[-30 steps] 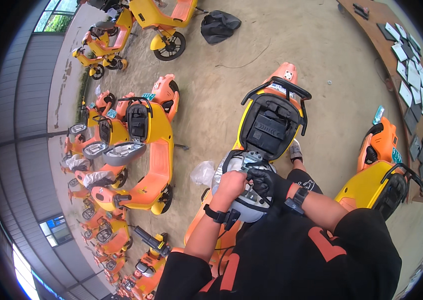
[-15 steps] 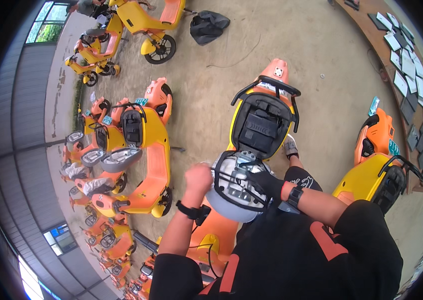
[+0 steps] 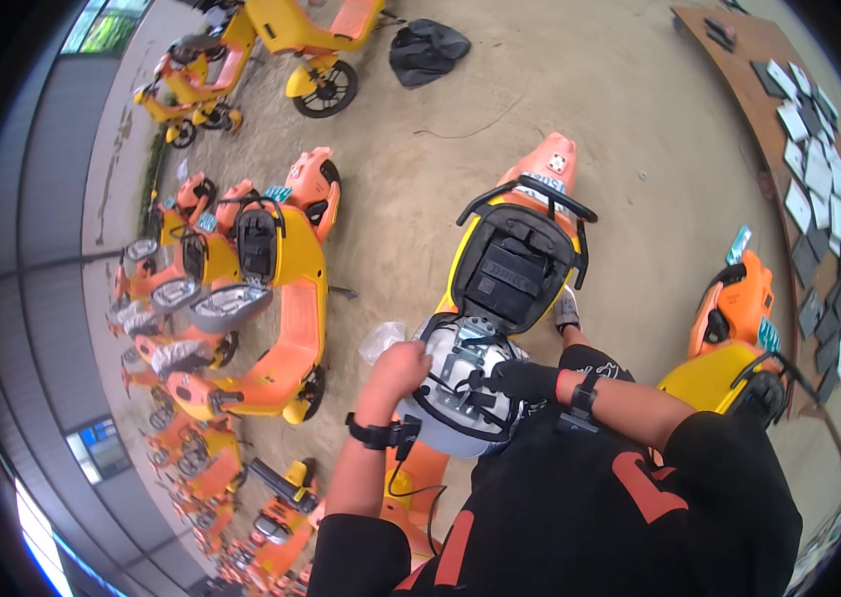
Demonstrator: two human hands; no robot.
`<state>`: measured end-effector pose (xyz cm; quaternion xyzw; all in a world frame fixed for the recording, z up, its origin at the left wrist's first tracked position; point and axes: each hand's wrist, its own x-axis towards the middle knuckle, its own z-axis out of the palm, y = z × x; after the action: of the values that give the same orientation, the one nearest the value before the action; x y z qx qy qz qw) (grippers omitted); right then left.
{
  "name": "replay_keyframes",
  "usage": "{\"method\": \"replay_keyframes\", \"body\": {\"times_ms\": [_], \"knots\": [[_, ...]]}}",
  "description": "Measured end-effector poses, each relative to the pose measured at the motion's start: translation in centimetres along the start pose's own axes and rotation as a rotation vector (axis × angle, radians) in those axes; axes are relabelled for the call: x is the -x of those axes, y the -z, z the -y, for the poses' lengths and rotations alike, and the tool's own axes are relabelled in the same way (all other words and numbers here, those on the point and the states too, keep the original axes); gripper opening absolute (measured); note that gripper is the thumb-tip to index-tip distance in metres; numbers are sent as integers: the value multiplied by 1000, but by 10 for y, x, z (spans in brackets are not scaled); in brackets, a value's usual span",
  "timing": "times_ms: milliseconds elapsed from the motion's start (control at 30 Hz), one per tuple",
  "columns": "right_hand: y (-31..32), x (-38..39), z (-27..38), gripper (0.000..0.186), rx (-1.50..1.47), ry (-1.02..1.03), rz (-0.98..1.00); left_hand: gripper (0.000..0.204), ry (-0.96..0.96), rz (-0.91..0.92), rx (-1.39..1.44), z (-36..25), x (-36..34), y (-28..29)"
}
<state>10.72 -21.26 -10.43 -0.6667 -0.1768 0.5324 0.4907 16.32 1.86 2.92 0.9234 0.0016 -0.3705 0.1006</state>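
A yellow and orange scooter stands before me with its seat (image 3: 442, 430) tipped open, white underside and metal bracket (image 3: 467, 363) facing up. My left hand (image 3: 398, 369), bare, is closed at the left edge of that underside on a thin black strap (image 3: 443, 382). Across from it, my right hand (image 3: 528, 381), in a black glove, has its fingers bent around the strap near the middle of the bracket. Its fingertips are hard to make out against the dark parts. Beyond the seat the storage compartment (image 3: 472, 237) lies open, with a black battery-like box (image 3: 508, 277) inside.
Rows of similar scooters (image 3: 291, 289) stand on the left, and another scooter (image 3: 714, 376) is close on my right. A clear plastic bag (image 3: 381, 341) is beside my left hand. Flat white and dark pieces cover a brown table (image 3: 729, 75) at far right. A black sheet (image 3: 427, 52) lies on the floor.
Both hands have shifted slightly down in the view. The strap, earlier stretched across the seat's upper part, now runs lower over the bracket. The plastic bag has come into view beside my left hand.
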Motion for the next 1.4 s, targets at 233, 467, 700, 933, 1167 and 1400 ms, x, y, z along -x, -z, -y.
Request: {"method": "replay_keyframes", "body": {"times_ms": [233, 467, 700, 933, 1167, 1400], "knots": [[72, -22, -104, 22, 76, -181, -53, 18, 40, -441, 181, -18, 34, -40], [66, -72, -34, 42, 672, 182, -432, 65, 405, -894, 89, -45, 79, -118], [46, -169, -8, 47, 908, -18, -365, 44, 404, -1101, 420, -77, 112, -151], [71, -32, 58, 43, 391, 75, 300, 27, 153, -292, 2192, -120, 133, -154], [93, -71, 21, 15, 756, 823, 555, 46, 237, -479, 2593, -111, -10, -183], [66, -37, 26, 17, 1099, 822, 683, 23, 343, -714, 2598, -110, -36, -226]]}}
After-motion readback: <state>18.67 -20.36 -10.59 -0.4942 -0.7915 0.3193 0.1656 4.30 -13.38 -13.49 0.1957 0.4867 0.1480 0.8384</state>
